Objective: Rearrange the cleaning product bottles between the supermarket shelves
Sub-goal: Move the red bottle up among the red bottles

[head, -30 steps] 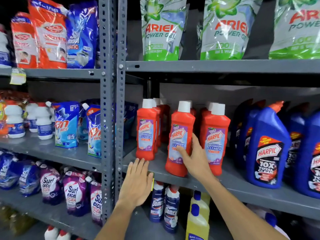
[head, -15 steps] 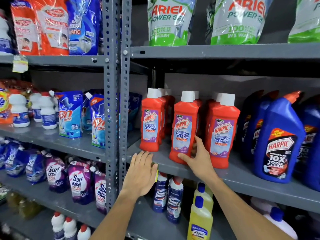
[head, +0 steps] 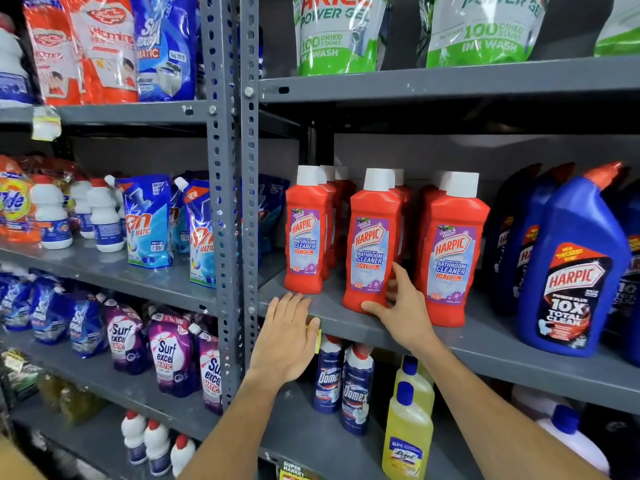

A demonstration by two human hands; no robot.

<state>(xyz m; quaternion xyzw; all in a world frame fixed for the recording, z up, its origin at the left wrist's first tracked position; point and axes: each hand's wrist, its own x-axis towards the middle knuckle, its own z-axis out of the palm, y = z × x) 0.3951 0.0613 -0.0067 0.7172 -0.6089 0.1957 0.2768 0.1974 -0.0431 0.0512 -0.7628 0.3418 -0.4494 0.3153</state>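
Observation:
Three rows of red Harpic bathroom cleaner bottles with white caps stand on the grey middle shelf (head: 349, 323). My right hand (head: 398, 311) grips the base of the front middle red bottle (head: 372, 244), thumb at its lower front, fingers behind it. The bottle stands upright on the shelf. My left hand (head: 287, 336) lies flat with fingers apart on the shelf's front edge, just below the left red bottle (head: 305, 233), holding nothing. The right red bottle (head: 450, 251) stands close beside my right hand.
Large blue Harpic bottles (head: 571, 268) fill the shelf to the right. Domex bottles (head: 356, 389) and yellow bottles (head: 408, 434) stand on the shelf below. A perforated grey upright (head: 228, 202) divides the racks; detergent pouches (head: 149, 223) and small white bottles sit left of it.
The middle red bottle, tilted and off the shelf edge a second ago, has been set upright on the shelf. My right hand slid down to its base. The left hand stayed put.

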